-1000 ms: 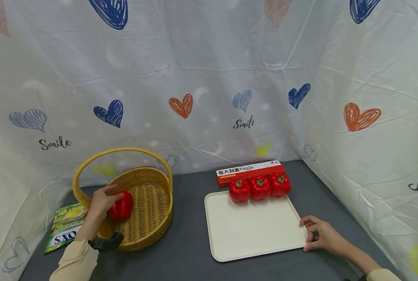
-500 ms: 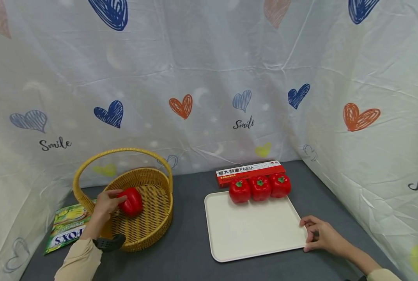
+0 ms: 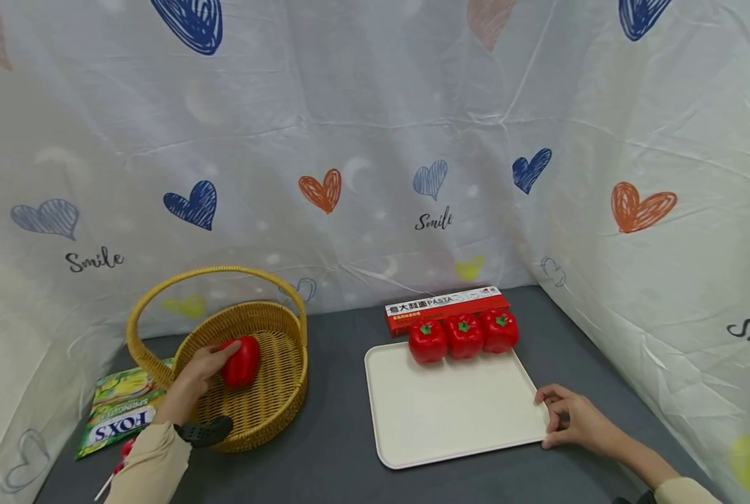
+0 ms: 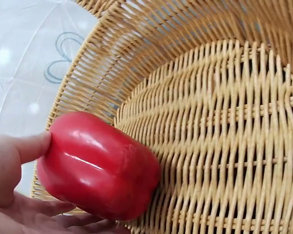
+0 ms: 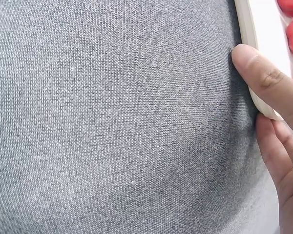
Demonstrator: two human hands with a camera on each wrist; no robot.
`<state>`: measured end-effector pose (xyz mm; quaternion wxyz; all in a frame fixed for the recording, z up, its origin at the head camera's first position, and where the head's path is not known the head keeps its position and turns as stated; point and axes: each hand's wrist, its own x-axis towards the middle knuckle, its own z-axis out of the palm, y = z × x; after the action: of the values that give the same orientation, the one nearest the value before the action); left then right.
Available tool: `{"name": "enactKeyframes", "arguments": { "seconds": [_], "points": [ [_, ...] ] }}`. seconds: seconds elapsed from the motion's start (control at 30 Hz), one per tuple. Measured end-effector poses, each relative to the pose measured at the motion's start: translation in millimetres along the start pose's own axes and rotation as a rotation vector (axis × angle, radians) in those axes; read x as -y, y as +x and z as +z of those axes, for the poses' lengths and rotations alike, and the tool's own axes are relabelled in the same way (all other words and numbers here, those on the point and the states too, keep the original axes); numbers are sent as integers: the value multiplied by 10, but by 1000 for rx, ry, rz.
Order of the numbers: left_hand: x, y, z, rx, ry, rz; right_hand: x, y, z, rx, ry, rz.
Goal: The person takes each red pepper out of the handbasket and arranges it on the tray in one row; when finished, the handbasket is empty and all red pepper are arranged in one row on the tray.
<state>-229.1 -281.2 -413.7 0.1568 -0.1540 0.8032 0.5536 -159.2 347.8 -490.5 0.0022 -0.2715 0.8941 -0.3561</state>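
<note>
My left hand point(image 3: 206, 364) reaches into the yellow wicker basket point(image 3: 299, 392) and holds a red bell pepper point(image 3: 243, 362) by its near end. In the left wrist view the thumb presses one side of the pepper point(image 4: 100, 165) and the fingers lie under it, partly hidden. The pepper is on its side, low inside the basket; whether it touches the woven bottom I cannot tell. My right hand point(image 3: 573, 416) grips the front right corner of a white tray point(image 3: 453, 413), thumb on the front edge, fingers round the right side. Three red bell peppers point(image 3: 463, 336) sit in a row along the tray's back edge.
Behind the three peppers lies a red and white pasta box point(image 3: 446, 308). A green and yellow Foxs packet point(image 3: 119, 409) lies left of the basket. Red berry-like pieces on a pale stick point(image 3: 123, 455) show beside the left sleeve. The basket's tall handle point(image 3: 224, 269) arches overhead.
My left hand has moved the pepper rightward inside the basket, toward its middle. The red pieces by the left sleeve have come into view. My right hand stays at the tray corner.
</note>
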Motion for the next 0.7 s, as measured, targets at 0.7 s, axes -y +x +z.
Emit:
{"name": "enactKeyframes", "arguments": {
  "seconds": [0.7],
  "points": [
    [9, 43, 99, 9, -59, 384, -10, 12, 13, -37, -17, -70]
  ]
}}
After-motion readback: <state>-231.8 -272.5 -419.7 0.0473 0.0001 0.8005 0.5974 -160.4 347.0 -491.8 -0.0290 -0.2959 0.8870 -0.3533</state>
